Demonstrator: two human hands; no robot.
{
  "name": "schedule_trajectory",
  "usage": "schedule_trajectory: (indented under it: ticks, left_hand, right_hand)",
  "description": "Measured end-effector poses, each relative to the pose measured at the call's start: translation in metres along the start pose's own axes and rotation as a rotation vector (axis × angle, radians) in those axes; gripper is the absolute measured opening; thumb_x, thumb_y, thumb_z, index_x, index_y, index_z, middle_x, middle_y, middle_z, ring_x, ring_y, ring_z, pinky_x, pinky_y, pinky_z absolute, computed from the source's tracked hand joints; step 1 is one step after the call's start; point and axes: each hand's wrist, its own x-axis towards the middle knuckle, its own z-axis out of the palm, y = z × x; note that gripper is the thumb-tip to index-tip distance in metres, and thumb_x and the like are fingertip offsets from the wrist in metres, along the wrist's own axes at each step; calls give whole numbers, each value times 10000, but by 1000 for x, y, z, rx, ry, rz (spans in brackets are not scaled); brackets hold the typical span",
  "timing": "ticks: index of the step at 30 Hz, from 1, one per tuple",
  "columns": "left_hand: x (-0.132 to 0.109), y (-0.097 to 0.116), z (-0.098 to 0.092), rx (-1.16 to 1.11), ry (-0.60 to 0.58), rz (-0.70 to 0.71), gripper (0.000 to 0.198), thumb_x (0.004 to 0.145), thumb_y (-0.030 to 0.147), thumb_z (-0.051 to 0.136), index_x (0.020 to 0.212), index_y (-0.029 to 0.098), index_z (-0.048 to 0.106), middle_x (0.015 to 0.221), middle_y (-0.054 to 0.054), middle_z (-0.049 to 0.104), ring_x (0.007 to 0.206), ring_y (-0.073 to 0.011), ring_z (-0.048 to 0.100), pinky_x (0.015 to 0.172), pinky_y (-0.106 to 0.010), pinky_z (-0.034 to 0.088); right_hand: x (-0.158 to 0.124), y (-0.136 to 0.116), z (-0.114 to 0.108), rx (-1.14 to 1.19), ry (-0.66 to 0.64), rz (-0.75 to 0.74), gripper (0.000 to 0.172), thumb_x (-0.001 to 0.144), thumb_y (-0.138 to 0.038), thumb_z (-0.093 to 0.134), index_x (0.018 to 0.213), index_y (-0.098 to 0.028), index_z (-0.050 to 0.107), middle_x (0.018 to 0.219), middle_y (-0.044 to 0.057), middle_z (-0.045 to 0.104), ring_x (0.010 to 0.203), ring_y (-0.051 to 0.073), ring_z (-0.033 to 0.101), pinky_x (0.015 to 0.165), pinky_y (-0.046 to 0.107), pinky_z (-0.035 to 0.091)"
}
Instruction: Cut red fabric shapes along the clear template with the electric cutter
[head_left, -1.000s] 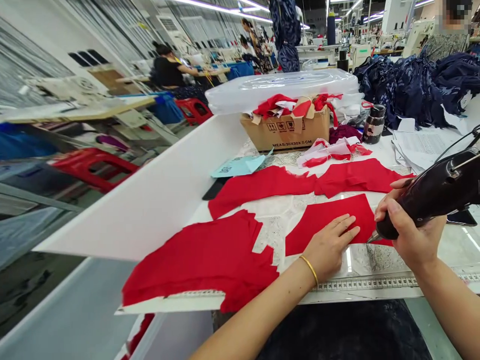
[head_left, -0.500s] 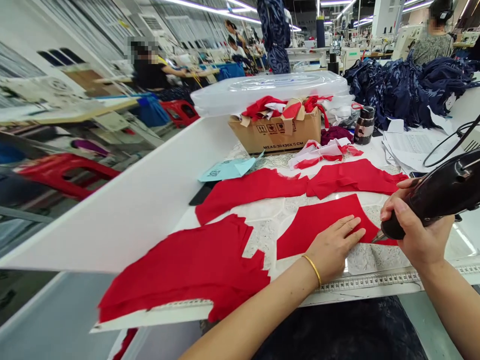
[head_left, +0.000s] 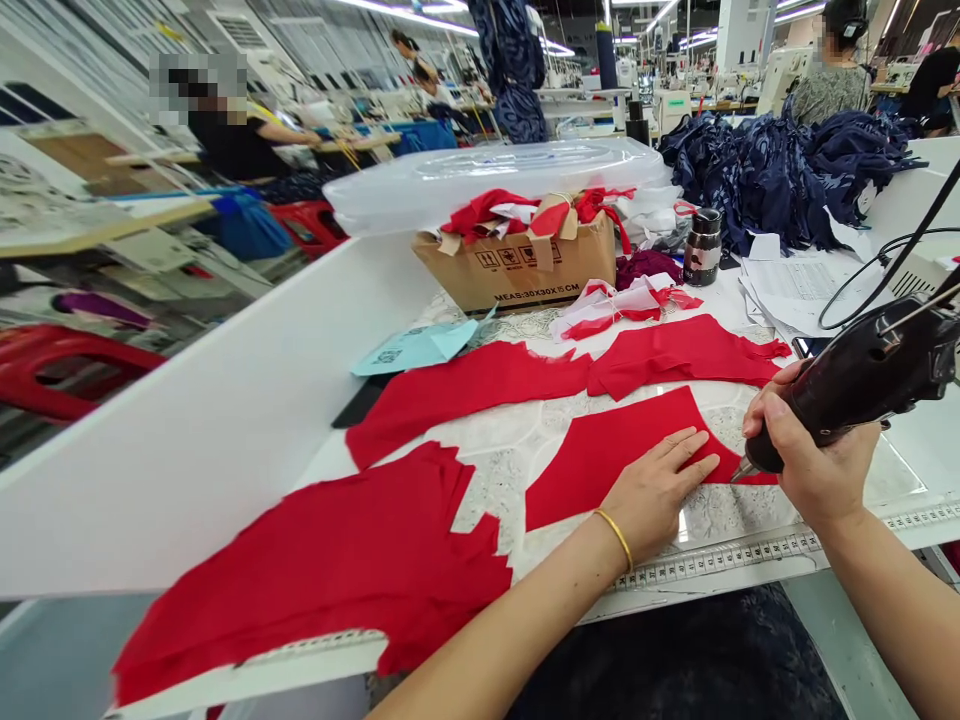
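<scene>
My right hand [head_left: 821,462] is wrapped around a black handheld power tool [head_left: 862,375] with a pointed metal tip. That tip meets the lower edge of a red fabric piece [head_left: 600,450]. Fingers outstretched, my left hand [head_left: 652,490] lies flat on the same piece, left of the tip. A stack of cut red fabric [head_left: 315,560] reaches over the table's front left edge. Farther back lie two more red pieces, one on the left [head_left: 465,395] and one on the right [head_left: 682,352].
Behind the fabric stands a cardboard box [head_left: 517,270] of red scraps, with a dark flask [head_left: 702,248] at its right. A white partition [head_left: 172,410] borders the left side. A measuring tape [head_left: 720,560] runs along the front edge. Papers [head_left: 802,290] and navy garments [head_left: 780,180] lie back right.
The view has turned slightly right, so the scene sits farther left. Both hands keep their places on the fabric and the tool; the tip stays at the lower edge.
</scene>
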Motion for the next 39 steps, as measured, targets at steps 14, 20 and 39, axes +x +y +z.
schedule_trajectory:
  ticks: [14,20,39]
  left_hand:
    - [16,21,4,36,-46,106,613,854,36,538,1449,182,535,1550,-167,511,1458,-288,466,1195,-484,431]
    - [23,25,9,99,-51,123,555,857,50,562,1399,168,575,1540,-166,523,1449,-296,480,1189,-464,441]
    - [-40,-12,-37,329,188,-222,375,1036,231,421,1357,170,605,1301,-164,651,1204,-316,622,1044,-502,551]
  right_hand:
    - [9,-4,-40,-29,5,-81,241,875,-413,743,994,-235,632,639,-37,642,525,154,598,563,321,537]
    - [6,-3,-39,-5,2,-90,216,869,-385,751,970,-232,638,664,-39,653,534,141,603,568,307,541]
    - [11,-6,-41,17,42,-65,234,838,-407,779,932,-220,675,616,-37,638,521,146,591,538,314,515]
